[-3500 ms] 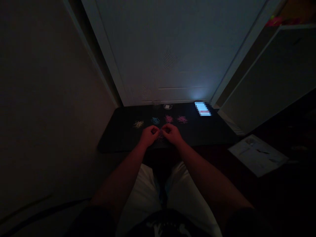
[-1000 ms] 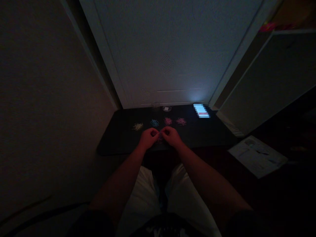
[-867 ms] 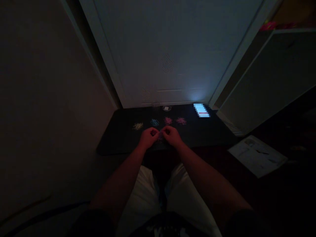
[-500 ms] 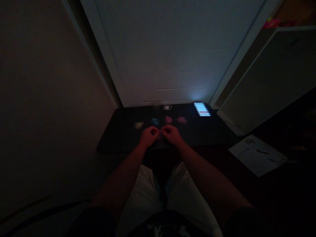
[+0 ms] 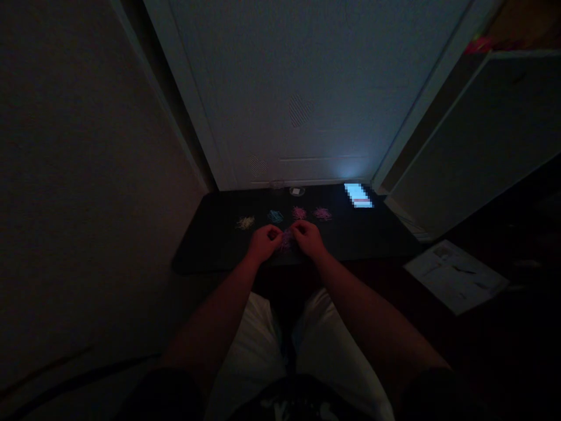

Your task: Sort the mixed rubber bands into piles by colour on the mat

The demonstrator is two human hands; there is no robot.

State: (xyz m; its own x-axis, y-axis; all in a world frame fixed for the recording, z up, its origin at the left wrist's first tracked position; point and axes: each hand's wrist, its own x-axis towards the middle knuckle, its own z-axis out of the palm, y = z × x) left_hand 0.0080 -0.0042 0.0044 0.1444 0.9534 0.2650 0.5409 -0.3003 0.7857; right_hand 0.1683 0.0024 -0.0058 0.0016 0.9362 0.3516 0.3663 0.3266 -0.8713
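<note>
Hands parted slightly around purple pile; pinched closed, contents unclear; table edge near.

And here on the table, it's the near heap at the centre, left hand at nine, right hand at three! Round the dial: first heap at ten, second heap at eleven, third heap at one, fourth heap at two, phone beyond it! Dish near twelve, behind the heaps; door behind everything!
</note>
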